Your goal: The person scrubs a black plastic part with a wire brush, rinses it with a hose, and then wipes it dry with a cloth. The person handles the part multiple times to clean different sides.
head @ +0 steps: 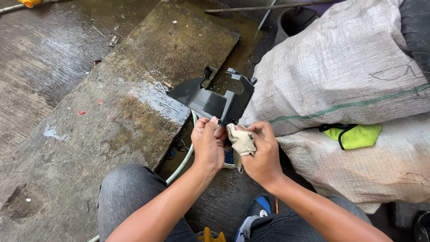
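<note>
A black plastic panel (210,98) with cut-outs and tabs is held up over the wet ground. My left hand (207,143) grips its near lower edge between thumb and fingers. Close beside it, my right hand (262,152) is closed on a small beige rag (242,141), which is pressed against the same lower edge of the panel. Both forearms reach in from the bottom, over my knees in grey trousers.
A wet concrete slab (112,116) lies to the left. Big woven sacks (349,67) are stacked on the right, with a yellow-green cloth (356,135) tucked between them. A pale hose (183,159) runs under my hands. A dark bucket (293,20) stands at the back.
</note>
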